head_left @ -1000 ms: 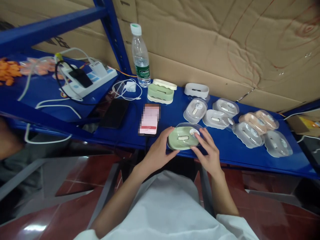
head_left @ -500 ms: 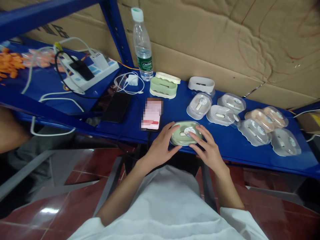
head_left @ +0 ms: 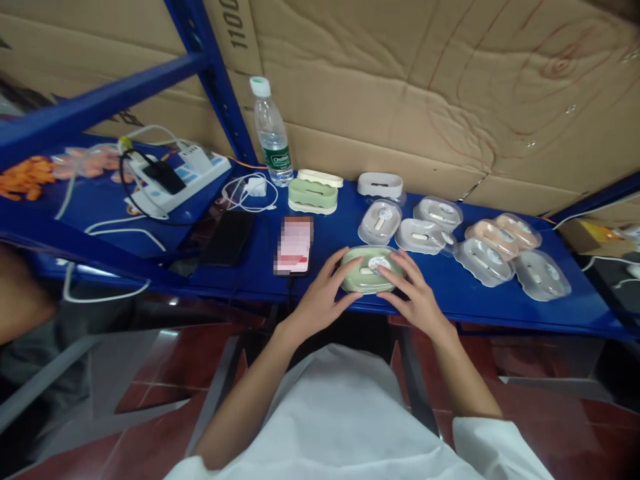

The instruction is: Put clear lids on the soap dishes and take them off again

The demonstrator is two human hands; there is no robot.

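Green case (head_left: 356, 275) under a clear cover, at the near edge of the blue table (head_left: 340, 233), between both hands. Small pale bar and round label show through the cover.

Left to right: bare arm (head_left: 23, 297), cut off by the frame. Orange pieces (head_left: 25, 179) lie loose; beside them, clear bags (head_left: 85, 162) with paler orange pieces, count unclear. Power strip (head_left: 197, 179), partly hidden by plugs and cables. Bottle (head_left: 273, 137) upright, capped, part-filled with clear liquid. Phone (head_left: 293, 245), screen blurred out. Beyond it, second green case (head_left: 313, 195) between wavy cream pieces; inside hard to make out.

Left hand (head_left: 320, 300): half-open curve, thumb at the case's near edge, fingers on its left side. Right hand (head_left: 417, 297): fingers spread, half open, holding the right side and covering part of the label.

Farther right, grey cases (head_left: 379, 230) and two peach cases (head_left: 487, 235) under clear covers, some overlapping; pale bars visible in several. Far right: cardboard box (head_left: 590, 240), yellow contents unclear.
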